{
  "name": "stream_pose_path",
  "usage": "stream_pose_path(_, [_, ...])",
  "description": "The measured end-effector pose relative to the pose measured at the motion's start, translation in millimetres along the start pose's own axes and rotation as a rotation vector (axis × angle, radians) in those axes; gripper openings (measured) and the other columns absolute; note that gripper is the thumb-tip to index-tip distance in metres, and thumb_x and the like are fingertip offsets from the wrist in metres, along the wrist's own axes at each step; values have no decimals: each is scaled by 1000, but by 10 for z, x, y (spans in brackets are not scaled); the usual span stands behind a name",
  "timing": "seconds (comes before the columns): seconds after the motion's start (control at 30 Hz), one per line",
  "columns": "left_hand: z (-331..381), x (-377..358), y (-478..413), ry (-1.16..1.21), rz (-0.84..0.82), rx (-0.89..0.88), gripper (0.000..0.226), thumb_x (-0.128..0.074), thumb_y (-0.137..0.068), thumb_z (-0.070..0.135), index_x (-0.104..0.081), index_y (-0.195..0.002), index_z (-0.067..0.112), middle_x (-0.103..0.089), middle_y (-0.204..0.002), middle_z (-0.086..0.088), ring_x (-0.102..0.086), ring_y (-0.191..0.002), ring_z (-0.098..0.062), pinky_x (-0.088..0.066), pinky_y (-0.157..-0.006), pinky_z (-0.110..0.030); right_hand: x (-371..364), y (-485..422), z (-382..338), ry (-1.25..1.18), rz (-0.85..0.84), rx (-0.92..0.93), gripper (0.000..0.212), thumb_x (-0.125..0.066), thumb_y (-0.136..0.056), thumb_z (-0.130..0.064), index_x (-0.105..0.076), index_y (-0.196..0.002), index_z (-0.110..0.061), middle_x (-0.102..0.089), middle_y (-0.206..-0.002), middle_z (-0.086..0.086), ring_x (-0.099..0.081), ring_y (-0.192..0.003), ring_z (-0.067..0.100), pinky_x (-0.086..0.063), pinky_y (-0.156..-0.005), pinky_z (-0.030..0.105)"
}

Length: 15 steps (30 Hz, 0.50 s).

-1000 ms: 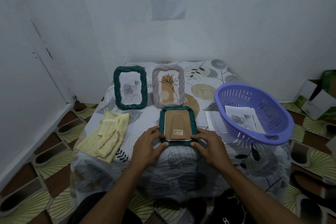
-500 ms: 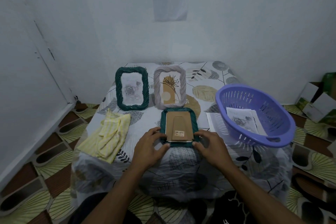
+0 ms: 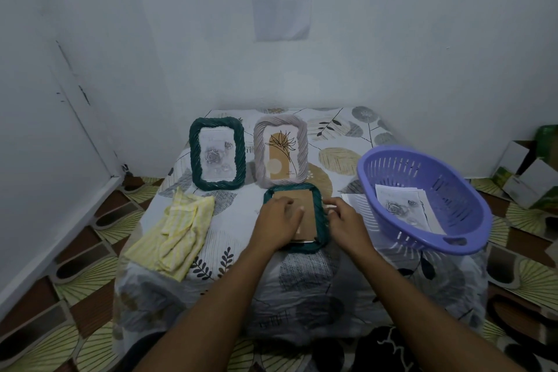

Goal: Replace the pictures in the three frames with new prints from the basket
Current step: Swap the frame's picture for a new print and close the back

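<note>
While face down, green frame [image 3: 322, 231] beneath left hand [image 3: 279, 222]

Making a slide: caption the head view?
Left hand rests on the cardboard back of the face-down green frame, right hand at its edge; purple basket holds prints.

L hand [image 3: 279, 222] flat, R hand [image 3: 347, 223] fingers [image 3: 333, 208] bent
</note>
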<state>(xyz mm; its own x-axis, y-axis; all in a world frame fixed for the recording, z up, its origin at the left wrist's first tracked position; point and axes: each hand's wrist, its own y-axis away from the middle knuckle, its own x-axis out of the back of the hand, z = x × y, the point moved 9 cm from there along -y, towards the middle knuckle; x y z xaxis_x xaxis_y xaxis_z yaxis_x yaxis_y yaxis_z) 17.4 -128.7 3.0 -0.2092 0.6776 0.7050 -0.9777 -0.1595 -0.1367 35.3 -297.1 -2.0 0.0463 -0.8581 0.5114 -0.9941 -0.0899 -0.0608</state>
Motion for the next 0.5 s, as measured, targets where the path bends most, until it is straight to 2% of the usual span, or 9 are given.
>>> stream_pose_path(0.07, [12, -20, -52, 15, -2, 66, 55, -51, -87, 54, -56, -126, 16, -57, -130, -9, -52, -117, -26, -43, -100, -42, 15, 34, -11, -184, 12, -55, 30, -36, -101, -11, -57, -119, -22, -66, -116, 4, -62, -103, 16, -51, -88, 37])
stream_pose_path(0.17, [23, -16, -54, -48, -21, 141, 80, -50, -75, 74, -48, -133, 19, -48, -138, -6, -39, -127, -30, -39, -103, -47, 7, 56, -69, -433, 2, -118, 22, -44, -99, -13, -59, -113, -22, -69, -108, 1, -64, -100, 12, -50, -78, 30])
stream_pose_path(0.27, [18, 63, -32, 15, -5, 167, 90, -58, -64, 76, -46, -134, 21, -49, -134, -4, -40, -125, -29, -41, -102, -48, 7, 56, -200, -577, -26, -113, 24, -47, -95, -5, -61, -111, -17, -69, -109, 5, -65, -101, 15, -54, -74, 28])
stream_pose_path(0.37, [-41, 193, -6, 322, 58, 199, 67, -70, -66, 59, -56, -121, 24, -58, -120, 3, -55, -111, -19, -48, -96, -43, 2, 34, -277, -589, -55, -96, 27, -41, -97, -3, -59, -112, -15, -69, -109, 3, -63, -102, 13, -51, -60, 18])
stream_pose_path(0.43, [-63, 271, 24, 565, 77, 212, 43, -69, -76, 47, -62, -111, 23, -63, -113, 1, -61, -101, -18, -52, -90, -40, -20, 1, -272, -537, -61, -99, 25, -41, -100, -9, -59, -116, -16, -67, -113, 3, -61, -106, 15, -52, -70, 22])
stream_pose_path(0.5, [-62, 314, 56, 816, 37, 251, 27, -60, -86, 38, -64, -103, 17, -65, -101, -7, -61, -91, -24, -52, -80, -38, -84, -40, -220, -480, -89, -118, 24, -44, -100, -15, -57, -120, -19, -61, -123, 3, -58, -112, 20, -50, -90, 34])
